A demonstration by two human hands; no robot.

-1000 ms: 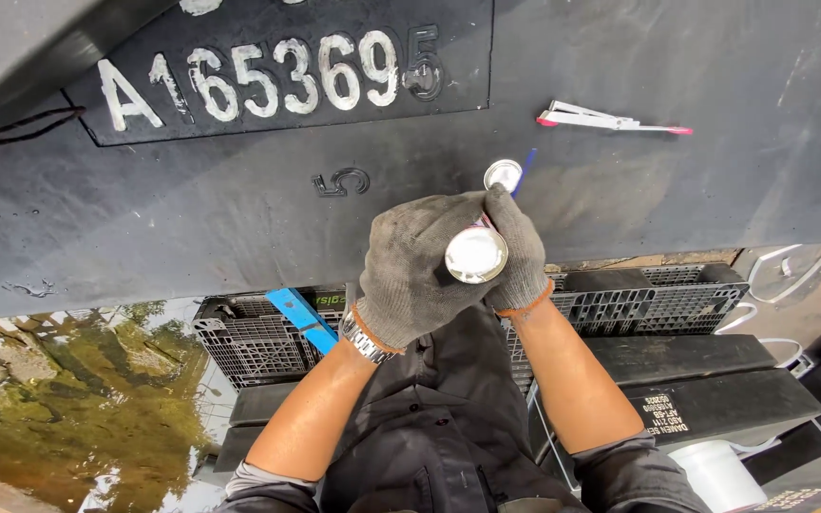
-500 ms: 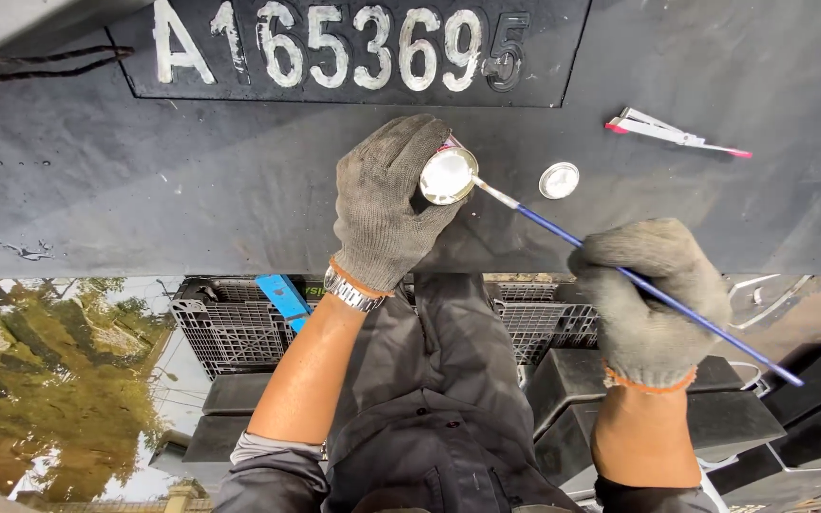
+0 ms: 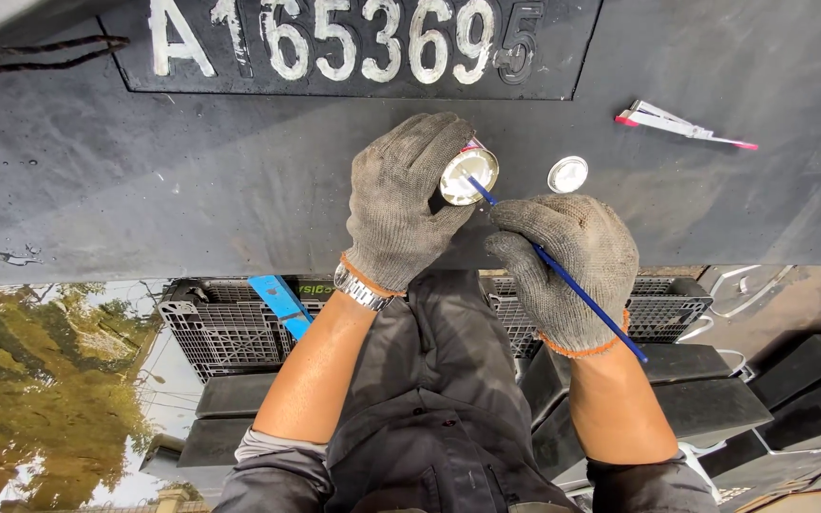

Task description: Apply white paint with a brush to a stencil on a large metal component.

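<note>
left hand (image 3: pixel 401 204) fingers wrap the small open paint tin (image 3: pixel 467 175) against the dark hull (image 3: pixel 144 190); right hand (image 3: pixel 567 266) fingers pinch a thin blue brush (image 3: pixel 572 285), its tip dipped in. the lid (image 3: pixel 567 174) lies just beside. tilting the tin could spill paint.

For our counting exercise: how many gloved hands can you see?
2. The left hand grips a small can; the right hand holds a blue brush at it.

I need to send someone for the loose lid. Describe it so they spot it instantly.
Start at the dark grey surface with the white painted characters. Just right of the gloved left hand and its small can, the lid lies flat: a small, round, silvery-white disc, unlike the long red-tipped tool farther right.
</note>
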